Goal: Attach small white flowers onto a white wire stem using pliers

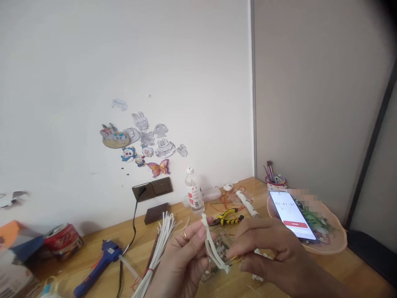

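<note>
A curved white strip piece (211, 245), knotted at its top end, is pinched between the thumb and fingers of my left hand (187, 254). My right hand (268, 250) is just to the right of its lower end, thumb and fingers drawn together around something thin and yellowish that is too small to name. Behind and below the hands sits a clear box (221, 244) of small parts, partly hidden. White bits (258, 265) show under my right hand. To the left lies a bundle of white strips (159, 244).
A blue glue gun (107, 260) and red can (63, 240) stand left. Behind are a bottle (194, 194), yellow-black pliers (228, 217) and red wire (221, 203). At right, a phone (291, 215) rests on a pink tray (336, 244), near a brush cup (275, 182).
</note>
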Demonstrator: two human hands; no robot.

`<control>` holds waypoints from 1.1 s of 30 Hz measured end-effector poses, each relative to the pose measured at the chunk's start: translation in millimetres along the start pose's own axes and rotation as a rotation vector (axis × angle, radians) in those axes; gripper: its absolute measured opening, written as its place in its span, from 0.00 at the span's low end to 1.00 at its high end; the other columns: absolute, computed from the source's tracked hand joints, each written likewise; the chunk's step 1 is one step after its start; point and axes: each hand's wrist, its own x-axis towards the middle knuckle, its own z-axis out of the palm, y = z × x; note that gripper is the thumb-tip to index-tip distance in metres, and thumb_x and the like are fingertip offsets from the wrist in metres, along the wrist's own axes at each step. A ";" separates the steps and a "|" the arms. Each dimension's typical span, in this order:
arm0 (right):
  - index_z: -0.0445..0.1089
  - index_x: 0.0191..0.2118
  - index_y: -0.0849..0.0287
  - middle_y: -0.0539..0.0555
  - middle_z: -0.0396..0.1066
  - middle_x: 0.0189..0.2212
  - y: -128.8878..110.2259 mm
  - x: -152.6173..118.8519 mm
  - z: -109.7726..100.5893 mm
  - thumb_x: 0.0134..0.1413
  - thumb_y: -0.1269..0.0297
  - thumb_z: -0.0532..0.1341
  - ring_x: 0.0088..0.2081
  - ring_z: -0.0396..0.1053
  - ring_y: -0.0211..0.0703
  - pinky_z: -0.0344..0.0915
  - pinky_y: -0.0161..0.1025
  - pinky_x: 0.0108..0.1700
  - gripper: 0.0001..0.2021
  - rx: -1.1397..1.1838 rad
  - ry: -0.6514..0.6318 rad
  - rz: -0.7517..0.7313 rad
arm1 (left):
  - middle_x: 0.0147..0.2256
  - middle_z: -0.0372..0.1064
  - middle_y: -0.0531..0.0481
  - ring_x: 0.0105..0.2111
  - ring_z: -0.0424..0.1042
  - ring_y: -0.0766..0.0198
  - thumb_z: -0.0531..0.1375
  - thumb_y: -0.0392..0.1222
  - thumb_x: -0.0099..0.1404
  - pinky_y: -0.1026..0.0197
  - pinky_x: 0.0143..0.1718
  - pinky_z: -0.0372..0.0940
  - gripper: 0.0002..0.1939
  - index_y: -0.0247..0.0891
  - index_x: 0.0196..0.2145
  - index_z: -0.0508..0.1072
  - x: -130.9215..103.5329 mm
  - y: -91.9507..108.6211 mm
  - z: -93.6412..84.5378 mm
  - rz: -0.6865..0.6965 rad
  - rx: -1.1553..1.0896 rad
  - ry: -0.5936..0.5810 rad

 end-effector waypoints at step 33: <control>0.69 0.37 0.63 0.52 0.71 0.29 9.1 -3.0 3.1 0.49 0.79 0.56 0.28 0.66 0.36 0.63 0.34 0.29 0.10 -0.528 0.272 -0.307 | 0.09 0.51 0.58 0.12 0.44 0.78 0.61 0.50 0.49 0.70 0.14 0.38 0.21 0.31 0.11 0.66 6.1 -4.9 -9.0 0.124 0.331 -0.046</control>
